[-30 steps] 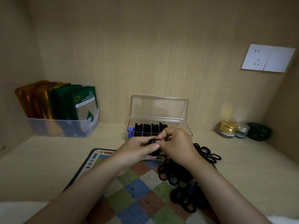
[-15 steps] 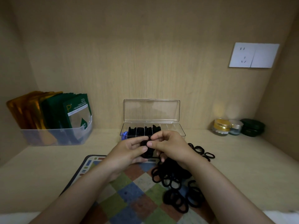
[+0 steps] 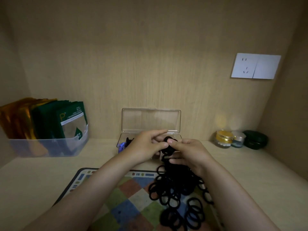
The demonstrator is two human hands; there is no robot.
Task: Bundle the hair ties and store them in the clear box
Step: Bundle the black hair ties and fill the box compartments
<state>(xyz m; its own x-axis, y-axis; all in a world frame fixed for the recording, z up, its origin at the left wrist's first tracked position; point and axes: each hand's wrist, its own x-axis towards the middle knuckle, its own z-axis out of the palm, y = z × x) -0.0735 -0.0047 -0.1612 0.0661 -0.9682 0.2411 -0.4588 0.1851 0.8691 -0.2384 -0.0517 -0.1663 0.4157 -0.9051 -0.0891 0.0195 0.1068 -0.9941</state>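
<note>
Since half a second ago the two hands have been carried forward from just in front of the clear box (image 3: 150, 120) to over its base, so that the stored bundles are now mostly hidden behind them. A bundle of black hair ties (image 3: 169, 150) is held over the front of the box, between both hands. It is pinched by the thumb and curled fingers of the left hand (image 3: 145, 146), whose index finger is stretched straight out above it. The right hand (image 3: 190, 154) is curled round it from the other side.

The box lid stands open and upright by the back wall. A few black bundles (image 3: 129, 140) are seen in the box's left compartments. Nearer than the box, a pile of loose hair ties (image 3: 175, 184) is spread on a checkered mat (image 3: 138, 199) laid on the desk (image 3: 33, 174).

Left of the box a clear bin (image 3: 50, 147) of green and gold sachets (image 3: 70, 120) is set. Right of it are a gold-lidded jar (image 3: 223, 138), a silver-lidded jar (image 3: 238, 139) and a dark green case (image 3: 255, 139). A white wall socket (image 3: 255, 66) is mounted above these.
</note>
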